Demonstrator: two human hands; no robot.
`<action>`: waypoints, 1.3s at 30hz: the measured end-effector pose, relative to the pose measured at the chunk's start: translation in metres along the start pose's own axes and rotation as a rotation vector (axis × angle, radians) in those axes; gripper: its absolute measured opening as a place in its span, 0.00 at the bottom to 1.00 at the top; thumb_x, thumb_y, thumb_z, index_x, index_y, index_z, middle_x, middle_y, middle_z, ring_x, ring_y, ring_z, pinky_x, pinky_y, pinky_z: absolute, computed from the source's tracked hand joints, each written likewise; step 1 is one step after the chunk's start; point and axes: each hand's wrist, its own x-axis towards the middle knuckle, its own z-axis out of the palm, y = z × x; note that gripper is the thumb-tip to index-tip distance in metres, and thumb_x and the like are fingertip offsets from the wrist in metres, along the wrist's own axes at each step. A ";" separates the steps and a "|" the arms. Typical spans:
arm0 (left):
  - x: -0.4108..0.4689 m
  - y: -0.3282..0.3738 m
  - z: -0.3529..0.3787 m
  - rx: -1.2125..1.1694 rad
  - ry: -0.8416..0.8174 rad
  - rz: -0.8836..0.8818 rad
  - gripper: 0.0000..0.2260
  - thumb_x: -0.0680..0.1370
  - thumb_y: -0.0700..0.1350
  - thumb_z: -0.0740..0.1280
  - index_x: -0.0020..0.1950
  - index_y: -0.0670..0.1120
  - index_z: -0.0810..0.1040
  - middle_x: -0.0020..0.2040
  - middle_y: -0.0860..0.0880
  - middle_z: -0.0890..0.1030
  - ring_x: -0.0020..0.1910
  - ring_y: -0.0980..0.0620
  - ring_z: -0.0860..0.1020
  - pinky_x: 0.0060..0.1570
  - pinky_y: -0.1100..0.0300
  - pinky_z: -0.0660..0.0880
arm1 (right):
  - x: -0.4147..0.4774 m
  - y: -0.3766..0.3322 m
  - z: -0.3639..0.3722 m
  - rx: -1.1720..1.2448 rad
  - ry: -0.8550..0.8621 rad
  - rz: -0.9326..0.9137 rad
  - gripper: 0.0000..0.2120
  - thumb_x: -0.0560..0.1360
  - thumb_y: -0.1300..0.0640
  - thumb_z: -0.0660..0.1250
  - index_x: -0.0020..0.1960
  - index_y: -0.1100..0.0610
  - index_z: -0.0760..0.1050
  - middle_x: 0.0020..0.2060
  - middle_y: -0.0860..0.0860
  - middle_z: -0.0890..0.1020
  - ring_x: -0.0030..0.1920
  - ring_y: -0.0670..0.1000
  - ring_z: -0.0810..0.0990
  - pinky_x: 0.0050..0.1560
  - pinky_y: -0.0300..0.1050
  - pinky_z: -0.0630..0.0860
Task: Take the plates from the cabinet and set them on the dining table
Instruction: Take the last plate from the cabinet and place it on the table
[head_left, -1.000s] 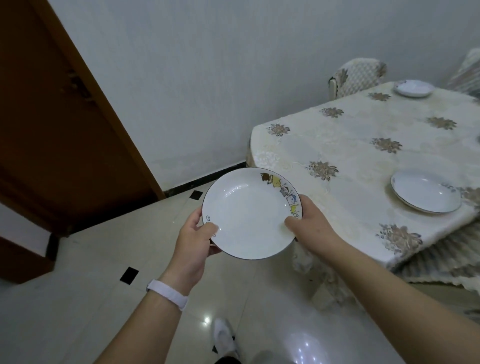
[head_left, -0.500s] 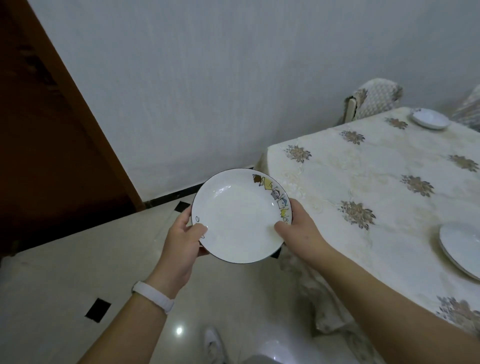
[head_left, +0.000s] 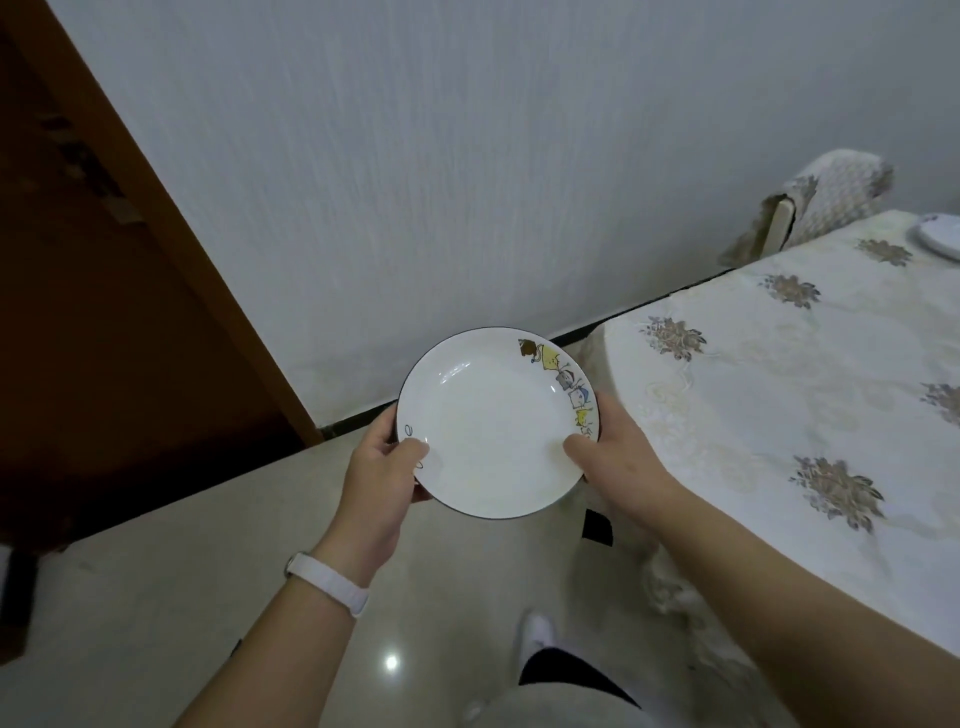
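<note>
In the centre of the frame, a round white ceramic plate (head_left: 493, 423) with a thin dark rim and small cartoon figures along its right edge is held above the glossy tiled floor (head_left: 156, 597), just left of the desk (head_left: 779, 389) under its cream floral cloth. The left grip (head_left: 382, 473) pinches the plate's lower-left rim with the thumb on top, and the right grip (head_left: 615, 462) clasps the lower-right rim likewise. A second white plate (head_left: 940, 236) lies on the desk at the upper right edge.

Plate (head_left: 493, 431) between the fingers (head_left: 415, 448): glossy glazed ceramic. Tablecloth (head_left: 779, 415) right of them: matt embroidered cloth. Floor (head_left: 156, 597) beneath: polished tile.
</note>
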 end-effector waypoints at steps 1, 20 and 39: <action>0.009 0.002 0.001 0.001 -0.004 -0.001 0.21 0.76 0.33 0.60 0.59 0.55 0.79 0.48 0.52 0.85 0.43 0.49 0.81 0.35 0.55 0.78 | 0.010 -0.001 0.002 0.011 0.004 0.005 0.27 0.66 0.56 0.62 0.65 0.46 0.69 0.55 0.44 0.81 0.54 0.47 0.80 0.53 0.52 0.80; 0.277 0.096 0.077 0.123 -0.031 -0.003 0.24 0.77 0.31 0.57 0.58 0.59 0.78 0.49 0.54 0.85 0.46 0.50 0.82 0.38 0.52 0.80 | 0.291 -0.041 -0.021 0.179 0.005 0.051 0.21 0.72 0.65 0.61 0.63 0.49 0.70 0.51 0.43 0.81 0.51 0.44 0.80 0.47 0.42 0.78; 0.460 0.132 0.240 0.138 -0.432 -0.069 0.22 0.76 0.31 0.59 0.64 0.52 0.77 0.51 0.50 0.85 0.40 0.54 0.82 0.36 0.54 0.80 | 0.410 -0.034 -0.134 0.214 0.389 0.221 0.24 0.67 0.55 0.62 0.62 0.40 0.68 0.55 0.43 0.80 0.55 0.49 0.79 0.56 0.58 0.78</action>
